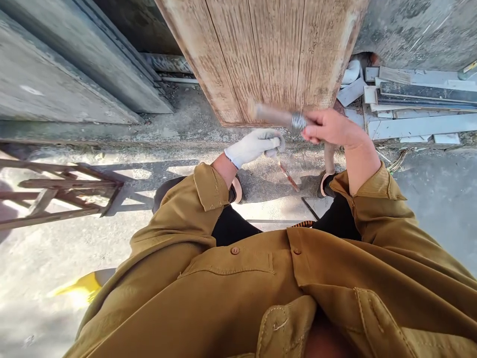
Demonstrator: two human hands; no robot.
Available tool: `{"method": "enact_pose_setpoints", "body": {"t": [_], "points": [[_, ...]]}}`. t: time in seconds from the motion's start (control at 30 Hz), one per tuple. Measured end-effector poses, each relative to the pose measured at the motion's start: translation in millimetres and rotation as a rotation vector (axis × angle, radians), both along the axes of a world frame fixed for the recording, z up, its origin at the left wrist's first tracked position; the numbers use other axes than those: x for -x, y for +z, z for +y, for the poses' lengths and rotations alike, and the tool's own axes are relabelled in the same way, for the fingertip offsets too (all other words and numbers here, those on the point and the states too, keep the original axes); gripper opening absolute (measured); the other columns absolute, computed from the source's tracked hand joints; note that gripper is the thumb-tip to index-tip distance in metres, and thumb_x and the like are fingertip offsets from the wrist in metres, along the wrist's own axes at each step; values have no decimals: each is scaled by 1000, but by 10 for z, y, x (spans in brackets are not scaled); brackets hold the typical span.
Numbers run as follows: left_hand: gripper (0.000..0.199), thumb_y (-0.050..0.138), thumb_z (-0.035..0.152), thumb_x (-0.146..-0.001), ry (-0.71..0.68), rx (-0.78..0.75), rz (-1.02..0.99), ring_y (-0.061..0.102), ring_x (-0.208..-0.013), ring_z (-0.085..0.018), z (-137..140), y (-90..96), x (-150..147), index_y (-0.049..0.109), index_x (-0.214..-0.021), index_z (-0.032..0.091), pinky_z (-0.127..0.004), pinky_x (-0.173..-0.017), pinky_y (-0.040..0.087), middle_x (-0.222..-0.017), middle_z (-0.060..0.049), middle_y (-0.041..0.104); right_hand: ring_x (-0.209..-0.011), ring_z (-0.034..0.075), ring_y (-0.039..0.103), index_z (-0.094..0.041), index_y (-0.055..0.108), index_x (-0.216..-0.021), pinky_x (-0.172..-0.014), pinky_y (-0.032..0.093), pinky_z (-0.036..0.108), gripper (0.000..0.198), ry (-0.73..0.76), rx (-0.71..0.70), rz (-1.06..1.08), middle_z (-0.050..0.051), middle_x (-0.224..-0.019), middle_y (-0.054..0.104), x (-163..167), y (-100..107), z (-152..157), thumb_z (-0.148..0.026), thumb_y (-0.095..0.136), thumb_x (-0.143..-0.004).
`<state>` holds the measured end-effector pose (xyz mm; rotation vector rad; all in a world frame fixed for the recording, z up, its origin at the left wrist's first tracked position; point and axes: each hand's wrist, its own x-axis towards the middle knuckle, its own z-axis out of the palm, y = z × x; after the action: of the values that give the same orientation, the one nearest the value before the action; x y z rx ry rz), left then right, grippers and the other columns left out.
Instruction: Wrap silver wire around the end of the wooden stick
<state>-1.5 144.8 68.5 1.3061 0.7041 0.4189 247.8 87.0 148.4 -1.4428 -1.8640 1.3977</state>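
My right hand (pixel 328 127), bare, is closed around a thick brush-like tool (pixel 274 114) bound with silver wire. The tool is smeared by motion, and its pale end points left, over the lower edge of a weathered wooden panel (pixel 278 59). My left hand (pixel 257 146) wears a white knit glove and sits just below that edge, fingers curled together. Whatever those fingers may hold is hidden. On the ground beneath my hands lies a thin reddish-brown stick-like tool (pixel 288 176). Closer to my legs is a dark thin rod (pixel 310 209).
Stacked boards and strips (pixel 421 107) lie along the wall at right. Large grey slabs (pixel 70 74) lean at upper left. A wooden frame (pixel 63 191) stands at left on the concrete ground. Something yellow (pixel 84 289) is at lower left.
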Motion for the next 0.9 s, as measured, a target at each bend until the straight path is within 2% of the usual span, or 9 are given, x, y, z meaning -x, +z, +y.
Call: {"method": "enact_pose_setpoints", "body": {"t": [0.1, 0.2, 0.3, 0.4, 0.5, 0.6, 0.67, 0.77, 0.9], "points": [[29, 81, 37, -96, -156, -32, -30, 49, -51, -8, -19, -10, -17, 72, -83, 13, -23, -55, 47, -62, 2, 54, -68, 16, 55, -24, 56, -86, -65, 47, 29, 32, -341, -108, -29, 1, -75, 58, 0, -48, 53, -44, 71, -105], [19, 75, 32, -95, -262, -138, 35, 49, -52, -7, -46, 36, -15, 74, -88, 14, -20, -54, 44, -66, 1, 58, -80, 21, 61, -22, 61, -93, -73, 49, 32, 25, -379, -175, -320, 6, -81, 64, 9, -160, 115, -41, 69, -108], [15, 69, 27, -94, -305, -241, 134, 48, -53, -7, -64, 99, -4, 75, -90, 14, -20, -54, 41, -70, 0, 62, -88, 26, 64, -19, 70, -95, -78, 46, 35, 16, -168, -125, -658, 10, -87, 69, 24, -235, 125, -31, 76, -103], [15, 66, 27, -91, -312, -336, 234, 49, -56, -7, -52, 142, 13, 74, -88, 14, -19, -58, 40, -70, 2, 63, -76, 20, 57, -16, 74, -89, -71, 38, 33, 13, 217, 59, -775, 8, -85, 69, 69, -227, 76, -21, 82, -97], [16, 66, 28, -89, -309, -364, 258, 54, -62, -8, -14, 118, 28, 75, -90, 14, -20, -63, 43, -76, 1, 68, -67, 14, 48, -14, 76, -86, -65, 31, 31, 12, 511, 169, -685, 0, -72, 61, 106, -140, 20, -17, 82, -96], [16, 72, 30, -88, -253, -257, 162, 57, -65, -9, 30, 7, 23, 75, -90, 15, -22, -64, 46, -82, -1, 71, -68, 12, 49, -15, 76, -92, -64, 33, 26, 4, 625, 189, -376, -5, -69, 58, 64, -25, 0, -18, 78, -94], [16, 72, 32, -91, -168, -179, 71, 56, -63, -10, 49, -78, 7, 73, -90, 16, -24, -63, 47, -82, -2, 70, -67, 13, 51, -18, 72, -92, -64, 37, 26, 6, 454, 129, -132, -4, -73, 61, 6, 34, 5, -22, 75, -92], [21, 69, 36, -97, -100, -135, 10, 51, -57, -9, 47, -139, -18, 69, -90, 17, -24, -59, 46, -78, -2, 65, -64, 14, 50, -22, 61, -84, -63, 41, 29, 18, -69, -12, 79, 1, -76, 60, -39, 62, 24, -31, 71, -96], [20, 73, 33, -97, -208, -178, 63, 52, -56, -8, -12, -83, -17, 73, -90, 15, -22, -57, 44, -67, 0, 61, -66, 18, 51, -25, 53, -82, -66, 48, 34, 30, -427, -81, 49, 5, -82, 62, 0, 3, 86, -41, 62, -106]]}}
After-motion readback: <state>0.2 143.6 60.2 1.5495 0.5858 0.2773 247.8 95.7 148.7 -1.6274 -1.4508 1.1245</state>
